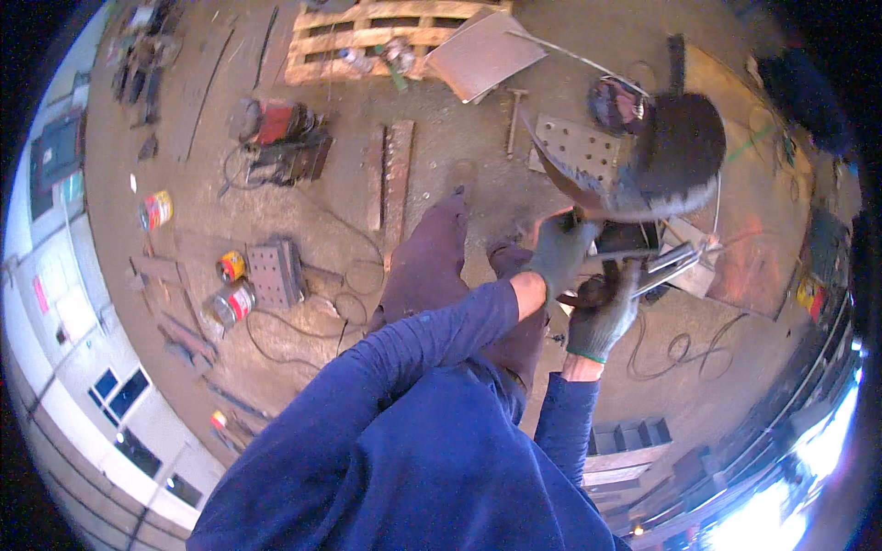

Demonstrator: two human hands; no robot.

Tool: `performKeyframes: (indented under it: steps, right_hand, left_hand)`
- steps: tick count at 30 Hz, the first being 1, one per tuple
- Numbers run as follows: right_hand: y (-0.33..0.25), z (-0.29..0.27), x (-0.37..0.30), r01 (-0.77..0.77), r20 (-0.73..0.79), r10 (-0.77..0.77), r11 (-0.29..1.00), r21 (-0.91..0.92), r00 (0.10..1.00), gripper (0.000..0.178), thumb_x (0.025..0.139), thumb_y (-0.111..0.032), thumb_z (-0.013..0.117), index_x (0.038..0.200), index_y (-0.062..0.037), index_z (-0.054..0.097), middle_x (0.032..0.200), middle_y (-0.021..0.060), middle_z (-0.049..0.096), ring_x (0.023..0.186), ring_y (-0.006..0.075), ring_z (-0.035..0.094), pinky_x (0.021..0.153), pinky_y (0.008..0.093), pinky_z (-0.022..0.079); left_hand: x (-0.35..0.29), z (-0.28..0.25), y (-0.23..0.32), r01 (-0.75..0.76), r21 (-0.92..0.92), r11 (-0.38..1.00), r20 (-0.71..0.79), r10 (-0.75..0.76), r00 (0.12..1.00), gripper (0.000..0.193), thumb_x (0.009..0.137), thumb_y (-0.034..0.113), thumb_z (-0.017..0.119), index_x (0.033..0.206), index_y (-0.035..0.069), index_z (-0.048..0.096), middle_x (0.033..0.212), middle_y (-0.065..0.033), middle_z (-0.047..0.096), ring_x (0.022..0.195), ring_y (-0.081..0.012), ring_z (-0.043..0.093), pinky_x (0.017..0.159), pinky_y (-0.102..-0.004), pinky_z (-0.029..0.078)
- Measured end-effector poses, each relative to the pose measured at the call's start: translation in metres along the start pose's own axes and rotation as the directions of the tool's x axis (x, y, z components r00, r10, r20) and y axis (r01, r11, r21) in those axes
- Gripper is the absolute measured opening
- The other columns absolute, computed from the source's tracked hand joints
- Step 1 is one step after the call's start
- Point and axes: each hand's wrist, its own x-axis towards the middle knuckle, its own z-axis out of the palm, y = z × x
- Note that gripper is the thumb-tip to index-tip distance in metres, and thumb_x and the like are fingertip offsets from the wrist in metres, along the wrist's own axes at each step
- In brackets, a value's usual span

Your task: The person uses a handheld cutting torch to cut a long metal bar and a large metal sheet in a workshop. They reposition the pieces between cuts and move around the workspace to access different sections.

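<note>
My left hand [562, 246], in a grey glove, is closed at the lower edge of a dark curved shell [680, 151] that looks like a welding mask. The shell is raised in front of me, tilted, with a pale worn rim. Just below, my right hand [604, 312], gloved too, has its fingers wrapped round a long silver metal piece [669, 270] pointing away to the right. Dark parts lie between the two hands; their kind is blurred.
A perforated steel plate [574, 147] and a hammer [515, 124] lie ahead, near a wooden pallet [367, 41] with a metal sheet [485, 55]. Left are a red machine [276, 121], flat bars [399, 179], tins [231, 303] and a perforated block [274, 274]. Cables [684, 349] curl on the floor.
</note>
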Motion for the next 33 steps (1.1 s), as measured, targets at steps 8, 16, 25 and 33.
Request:
performKeyframes:
  steps: [8, 16, 25, 33]
  right_hand:
    - [-0.062, -0.114, 0.178, 0.548, 0.400, -0.535, 0.145, -0.824, 0.744, 0.039, 0.106, -0.042, 0.056, 0.114, -0.0052, 0.067, 0.084, 0.0063, 0.064, 0.061, 0.0144, 0.057, 0.050, 0.0296, 0.043]
    - [-0.274, -0.151, 0.177, 0.675, 0.228, -0.735, 0.392, -0.625, 0.638, 0.038, 0.106, -0.021, 0.058, 0.140, -0.0040, 0.060, 0.121, 0.0157, 0.067, 0.117, 0.0307, 0.066, 0.090, 0.0381, 0.061]
    - [0.086, 0.115, 0.195, 0.768, 0.937, -0.125, -0.542, -0.341, 0.327, 0.028, 0.094, -0.013, 0.067, 0.121, -0.0065, 0.065, 0.091, 0.0063, 0.067, 0.077, 0.0208, 0.063, 0.072, 0.0350, 0.054]
    - [0.350, 0.194, 0.306, 0.098, 0.844, 0.018, 0.992, -0.083, 0.536, 0.033, 0.107, -0.037, 0.057, 0.120, -0.0065, 0.059, 0.075, -0.0012, 0.048, 0.061, 0.0128, 0.049, 0.056, 0.0256, 0.043]
  left_hand:
    - [0.083, -0.250, 0.029, 0.044, -0.045, 0.998, -0.414, -0.059, 0.908, 0.021, 0.094, 0.024, 0.074, 0.101, 0.004, 0.073, 0.089, -0.0066, 0.071, 0.080, -0.0204, 0.067, 0.071, -0.0408, 0.056]
    - [0.078, -0.374, 0.050, -0.246, 0.011, 0.969, -0.507, 0.217, 0.834, 0.034, 0.099, 0.016, 0.068, 0.129, 0.003, 0.063, 0.115, -0.0111, 0.071, 0.089, -0.0189, 0.074, 0.062, -0.0310, 0.063]
    - [0.185, -0.454, -0.027, -0.414, 0.484, 0.771, -0.294, 0.588, 0.753, 0.033, 0.104, 0.018, 0.063, 0.136, 0.015, 0.066, 0.132, -0.0087, 0.070, 0.114, -0.0275, 0.069, 0.090, -0.0418, 0.059]
    - [0.316, -0.495, -0.087, -0.608, 0.076, 0.790, -0.348, 0.592, 0.726, 0.027, 0.105, 0.022, 0.063, 0.116, -0.001, 0.070, 0.099, -0.0081, 0.073, 0.075, -0.0166, 0.068, 0.059, -0.0282, 0.052]
